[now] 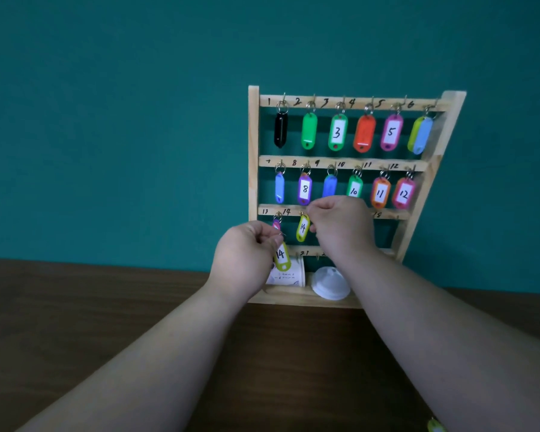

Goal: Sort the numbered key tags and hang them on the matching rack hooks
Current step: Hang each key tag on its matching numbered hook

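the table [106, 322] is dark wood and runs up to a teal wall [106, 120]. coming in from the near left, the left hand [247, 254] is raised in front of the rack's lower left part, its thumb and curled fingers pinching the ring of a yellow-green tag marked 14, the held tag [282, 257], which dangles below the fingers clear of any hook. half hidden behind that hand, a pink tag [276, 224] hangs at hook 13. the rack [253, 151], pale wood, stands at the table's far edge, right of middle, leaning on the wall. its top rail holds six tags on hooks 1 to 6, black at the left, blue at the right; only the 3 and the 5 show their numbers. the second rail carries six more, with 8, 10, 11 and 12 readable. on the third rail a second yellow-green 14, the hung tag [303, 227], hangs at hook 14, and the right hand [340, 226] is just beside it, fingers curled tight, the tips pinching at its ring. in the rack's bottom tray a paper cup [289, 274] lies on its side with a white lid [329, 283] to its right. at the table's near right corner one more yellow-green tag [435, 427] just peeps into sight.
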